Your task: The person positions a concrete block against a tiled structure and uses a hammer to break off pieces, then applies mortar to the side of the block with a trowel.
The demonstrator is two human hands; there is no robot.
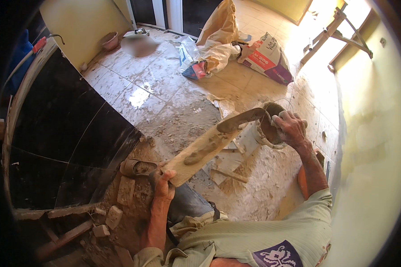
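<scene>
My left hand [165, 184] is closed round the near end of a long cream-coloured tile strip [185, 167], slanting up to the right. A patch of wet grey mortar [205, 151] lies along its face. My right hand [292, 128] is curled at the mouth of a mortar-crusted bucket [259, 135]. It appears to grip a trowel, whose handle is hidden by the fingers. The trowel's long mortar-smeared blade [240, 121] reaches left over the strip's far end; whether it touches the strip I cannot tell.
A large dark panel [58, 133] stands at left, above broken bricks [113, 216]. Farther off are a cement bag [268, 58], crumpled sacks [209, 51], a pinkish bowl [110, 41] and a wooden stand [332, 33]. Debris and a wood piece [229, 175] litter the tiled floor. A yellow wall [374, 133] bounds the right.
</scene>
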